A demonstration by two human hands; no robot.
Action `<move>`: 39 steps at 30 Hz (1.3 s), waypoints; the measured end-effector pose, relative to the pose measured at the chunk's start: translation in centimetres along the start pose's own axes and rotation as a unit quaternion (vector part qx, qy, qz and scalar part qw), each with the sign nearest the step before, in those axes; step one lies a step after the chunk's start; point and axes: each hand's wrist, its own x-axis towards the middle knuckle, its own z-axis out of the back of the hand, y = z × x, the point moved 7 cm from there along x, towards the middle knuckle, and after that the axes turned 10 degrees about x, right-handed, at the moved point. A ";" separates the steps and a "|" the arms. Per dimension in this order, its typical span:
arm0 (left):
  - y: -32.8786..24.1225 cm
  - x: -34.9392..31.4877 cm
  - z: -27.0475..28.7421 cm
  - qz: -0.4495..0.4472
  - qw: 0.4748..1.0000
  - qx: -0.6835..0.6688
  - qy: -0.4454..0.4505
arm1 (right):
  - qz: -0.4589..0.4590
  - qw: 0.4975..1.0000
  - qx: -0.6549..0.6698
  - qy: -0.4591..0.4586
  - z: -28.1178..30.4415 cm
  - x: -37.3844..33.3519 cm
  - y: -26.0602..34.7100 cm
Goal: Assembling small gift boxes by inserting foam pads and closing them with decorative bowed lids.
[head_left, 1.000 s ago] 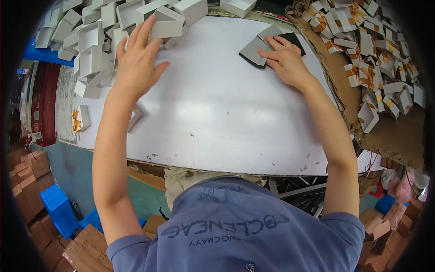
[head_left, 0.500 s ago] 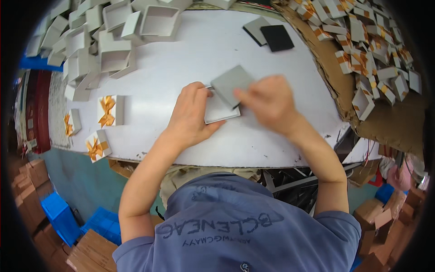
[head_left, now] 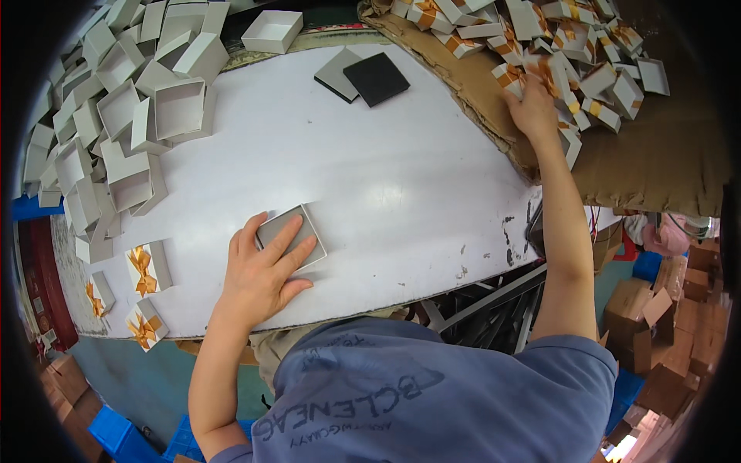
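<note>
Near the front of the worktop (head_left: 378, 154), the left hand (head_left: 265, 279) spreads its grip loosely over a white box (head_left: 319, 235); past the worktop's right edge, the right hand (head_left: 534, 114) touches bow-topped lids (head_left: 576, 40), its grip unclear.

Lateral passage: bare white tabletop (head_left: 394, 181), between the left hand (head_left: 264, 274) on its box (head_left: 309, 224) and the brown cardboard (head_left: 644, 174); obstructions: 2 overlapping pads (head_left: 377, 79), far side; piled open boxes (head_left: 180, 112), far left; 3 bow-tied boxes (head_left: 158, 266), near left; right hand (head_left: 534, 109) at the ribboned pile (head_left: 575, 42)
</note>
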 end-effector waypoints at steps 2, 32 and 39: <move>0.0 -0.2 0.0 0.015 0.999 -0.017 0.022 | -0.064 0.997 -0.015 0.038 -2.0 2.3 -2.6; 3.7 -2.4 2.9 0.209 0.974 0.068 0.053 | 0.390 0.870 0.302 0.001 0.1 -8.6 21.0; 15.6 2.5 5.9 0.304 0.914 0.225 -0.144 | 0.229 0.941 0.239 -0.072 -1.3 -3.3 20.6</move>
